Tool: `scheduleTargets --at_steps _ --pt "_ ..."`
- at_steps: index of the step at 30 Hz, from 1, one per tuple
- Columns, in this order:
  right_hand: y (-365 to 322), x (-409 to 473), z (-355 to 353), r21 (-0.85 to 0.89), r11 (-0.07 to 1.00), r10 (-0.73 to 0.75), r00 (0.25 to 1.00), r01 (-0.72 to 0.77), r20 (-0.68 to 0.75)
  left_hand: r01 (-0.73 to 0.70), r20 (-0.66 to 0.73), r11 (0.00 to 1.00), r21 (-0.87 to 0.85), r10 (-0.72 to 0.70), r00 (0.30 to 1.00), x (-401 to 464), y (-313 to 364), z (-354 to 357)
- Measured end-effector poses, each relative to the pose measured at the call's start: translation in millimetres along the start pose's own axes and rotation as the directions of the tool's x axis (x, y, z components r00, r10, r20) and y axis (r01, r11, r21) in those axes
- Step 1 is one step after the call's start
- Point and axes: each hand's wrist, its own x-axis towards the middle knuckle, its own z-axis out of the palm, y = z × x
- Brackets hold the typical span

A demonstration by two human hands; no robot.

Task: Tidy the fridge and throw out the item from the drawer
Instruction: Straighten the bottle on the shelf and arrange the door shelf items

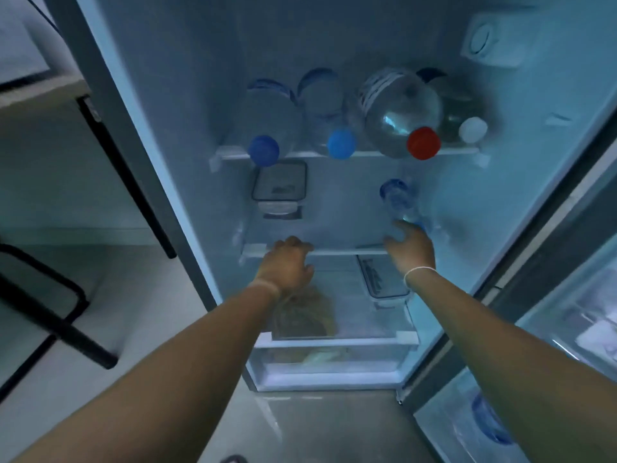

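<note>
The fridge stands open in front of me. My left hand [288,262] rests with curled fingers on the front edge of the middle shelf [347,251], holding nothing. My right hand [412,247] reaches over that shelf, fingers spread, its fingertips at the cap end of a small lying water bottle [397,198]. The bottom drawer [334,365] holds something pale yellow-green [322,357], seen through its clear front. A brownish bag [307,315] lies on the lowest shelf under my left wrist.
Several big bottles lie on the top shelf, caps toward me: blue [263,150], blue [341,143], red [423,143], white [472,129]. A lidded container [278,182] sits on the middle shelf, another [384,279] lower right. The open door [534,396] is at right, a black chair [50,305] at left.
</note>
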Motion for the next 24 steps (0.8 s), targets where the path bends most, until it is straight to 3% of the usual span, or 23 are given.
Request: scheduleTargets --at_steps 5,10,18,24 --pt "15 39 19 -0.211 0.977 -0.043 0.999 0.038 -0.016 -0.037 0.030 0.988 0.152 0.033 0.999 36 -21 25" --pt "26 63 27 -0.543 0.838 -0.189 0.963 0.055 -0.194 -0.053 0.003 0.977 0.207 0.053 0.999 56 -46 39" --pt "29 89 34 -0.542 0.836 -0.225 0.955 0.087 -0.194 -0.133 -0.075 0.958 0.252 0.157 0.985 55 -68 53" --pt "27 91 38 -0.599 0.796 -0.221 0.961 0.080 -0.166 -0.121 -0.091 0.961 0.250 0.148 0.985 52 -67 56"
